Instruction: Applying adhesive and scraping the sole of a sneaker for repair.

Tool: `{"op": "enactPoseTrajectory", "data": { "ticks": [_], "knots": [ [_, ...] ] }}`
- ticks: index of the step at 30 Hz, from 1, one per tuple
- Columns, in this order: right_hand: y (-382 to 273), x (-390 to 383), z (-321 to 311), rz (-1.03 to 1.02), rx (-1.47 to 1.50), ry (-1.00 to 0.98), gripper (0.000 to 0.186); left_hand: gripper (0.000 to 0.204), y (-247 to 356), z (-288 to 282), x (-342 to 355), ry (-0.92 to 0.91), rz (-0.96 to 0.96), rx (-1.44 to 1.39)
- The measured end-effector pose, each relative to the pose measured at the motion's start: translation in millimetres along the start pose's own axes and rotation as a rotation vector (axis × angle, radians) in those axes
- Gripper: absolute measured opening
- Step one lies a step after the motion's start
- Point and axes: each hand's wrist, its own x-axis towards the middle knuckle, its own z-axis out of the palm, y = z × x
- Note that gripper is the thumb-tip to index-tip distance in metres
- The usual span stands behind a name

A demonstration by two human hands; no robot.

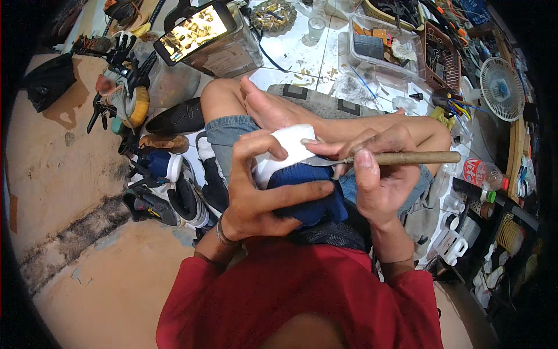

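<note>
My left hand [256, 192] grips a shoe with a white sole [285, 148] and a dark blue upper [311, 206], held over my lap. Fingers curl across both sole and upper. My right hand [383, 180] holds a tool with a long wooden handle [427, 157] and a thin metal blade [319, 163], which lies along where the white sole meets the blue material. Part of the shoe is hidden by my fingers.
Several shoes [174, 195] and a pile of tools [125, 87] lie left. Ahead are a lit phone [195, 32] on a box [229, 55], an ashtray [273, 14], a glass [317, 29] and a plastic tray [383, 49]. Bottles [476, 174] and a fan [501, 87] stand right.
</note>
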Motion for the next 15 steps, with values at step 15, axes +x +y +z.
{"op": "enactPoseTrajectory", "data": {
  "ticks": [15],
  "knots": [
    [3.3,0.3,-5.5,0.195,0.037,0.009,0.01,0.061,1.4,-2.9,-3.0,-0.015,-0.031,0.022]
  ]
}}
